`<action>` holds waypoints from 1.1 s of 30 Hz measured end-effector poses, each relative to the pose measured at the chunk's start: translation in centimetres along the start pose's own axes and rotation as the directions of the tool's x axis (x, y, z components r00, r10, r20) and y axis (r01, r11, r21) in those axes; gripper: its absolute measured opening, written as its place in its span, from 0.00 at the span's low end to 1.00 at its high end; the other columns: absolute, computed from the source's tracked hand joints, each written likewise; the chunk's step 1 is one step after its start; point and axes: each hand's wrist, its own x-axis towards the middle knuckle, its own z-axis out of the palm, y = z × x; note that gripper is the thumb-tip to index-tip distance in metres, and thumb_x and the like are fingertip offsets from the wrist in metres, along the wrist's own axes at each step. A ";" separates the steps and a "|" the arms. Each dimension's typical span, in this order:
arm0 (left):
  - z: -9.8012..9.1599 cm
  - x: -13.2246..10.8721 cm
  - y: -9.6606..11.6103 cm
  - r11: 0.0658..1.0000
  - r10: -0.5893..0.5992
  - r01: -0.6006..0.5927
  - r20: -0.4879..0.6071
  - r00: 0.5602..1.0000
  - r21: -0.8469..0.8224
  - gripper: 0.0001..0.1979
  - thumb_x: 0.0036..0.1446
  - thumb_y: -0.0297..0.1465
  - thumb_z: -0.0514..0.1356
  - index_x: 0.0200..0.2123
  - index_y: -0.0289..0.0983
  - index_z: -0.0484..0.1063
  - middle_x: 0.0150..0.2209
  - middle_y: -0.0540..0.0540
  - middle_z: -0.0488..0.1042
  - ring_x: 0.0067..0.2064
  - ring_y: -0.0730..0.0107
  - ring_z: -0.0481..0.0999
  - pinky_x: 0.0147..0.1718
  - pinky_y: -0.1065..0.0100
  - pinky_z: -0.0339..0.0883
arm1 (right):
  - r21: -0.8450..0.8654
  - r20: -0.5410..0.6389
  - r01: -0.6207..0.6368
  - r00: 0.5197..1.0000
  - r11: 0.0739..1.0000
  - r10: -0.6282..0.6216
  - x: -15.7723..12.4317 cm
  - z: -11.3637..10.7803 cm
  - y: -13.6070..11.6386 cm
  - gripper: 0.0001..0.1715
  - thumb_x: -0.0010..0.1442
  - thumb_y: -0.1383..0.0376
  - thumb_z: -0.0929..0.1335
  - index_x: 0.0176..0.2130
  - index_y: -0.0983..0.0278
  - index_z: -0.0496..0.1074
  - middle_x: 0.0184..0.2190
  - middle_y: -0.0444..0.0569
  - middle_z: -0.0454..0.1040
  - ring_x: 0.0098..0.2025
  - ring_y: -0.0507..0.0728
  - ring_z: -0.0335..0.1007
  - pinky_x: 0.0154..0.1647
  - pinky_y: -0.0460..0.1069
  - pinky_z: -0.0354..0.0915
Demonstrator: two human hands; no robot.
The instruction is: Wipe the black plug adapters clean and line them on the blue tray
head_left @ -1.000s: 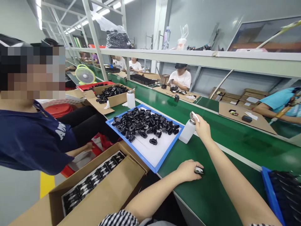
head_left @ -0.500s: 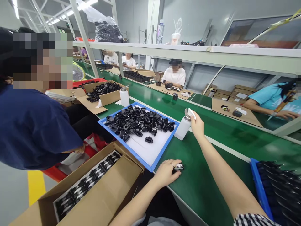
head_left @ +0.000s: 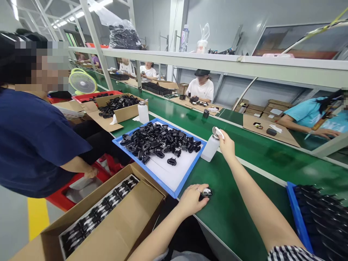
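Note:
My left hand [head_left: 193,197] is closed around a small black part [head_left: 206,192] with a white and silver top, resting on the green work surface near its front edge. My right hand [head_left: 227,145] pinches a folded white wipe [head_left: 219,133] against the top of a white dispenser bottle [head_left: 210,148]. The bottle's round metal lid [head_left: 214,129] is tipped up beside the wipe, and the bottle leans slightly. Left of it, a blue-rimmed tray [head_left: 187,176] bears a heap of black plastic parts [head_left: 160,141].
An open carton [head_left: 116,217] of packed black parts stands at the lower left. A blue bin [head_left: 297,221] of black parts is at the right. A co-worker in a navy shirt [head_left: 35,145] sits close on my left. Beyond my bench runs a green conveyor [head_left: 179,114] under a white shelf [head_left: 217,59].
A black block on the conveyor has shifted slightly right. The co-worker on my left has leaned back a little, showing more of a hand. My own hands hold nearly the same positions.

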 end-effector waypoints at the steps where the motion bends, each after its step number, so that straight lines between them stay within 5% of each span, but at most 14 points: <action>1: 0.0 0.0 0.0 1.000 0.002 -0.002 -0.002 1.000 0.004 0.19 0.47 0.31 0.53 0.45 0.39 0.61 0.42 0.46 0.68 0.43 0.63 0.66 0.43 0.62 0.60 | 0.005 -0.007 0.003 1.000 1.000 -0.003 0.0 0.1 0.0 0.23 0.53 0.63 0.54 0.45 0.68 0.64 0.42 0.54 0.68 0.42 0.62 0.64 0.38 0.55 0.62; 33: 0.2 -0.1 -0.1 0.999 0.040 -0.039 -0.043 0.998 0.014 0.19 0.47 0.30 0.53 0.46 0.37 0.60 0.42 0.45 0.69 0.43 0.63 0.67 0.43 0.61 0.61 | 0.010 -0.061 0.062 0.996 0.998 -0.061 0.0 0.4 1.1 0.21 0.55 0.62 0.54 0.44 0.66 0.64 0.42 0.53 0.68 0.43 0.61 0.63 0.41 0.56 0.61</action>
